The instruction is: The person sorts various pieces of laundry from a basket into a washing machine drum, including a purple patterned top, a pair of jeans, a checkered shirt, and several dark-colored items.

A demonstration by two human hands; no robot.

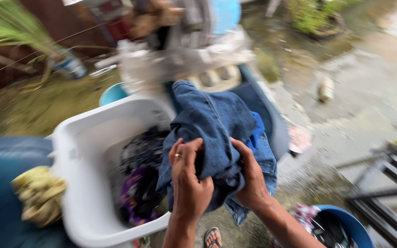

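Denim jeans (pixel 217 124), judged soft and heavy, I hold bunched in my left hand (pixel 190 183) and right hand (pixel 253 181), both clenched, above the white tub (pixel 83 151).

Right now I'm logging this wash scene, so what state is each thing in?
Jeans: bunched, gripped by both hands.
Left hand: closed on jeans.
Right hand: closed on jeans.
White tub: open, holding dark clothes.
Blue basin: holding clothes.
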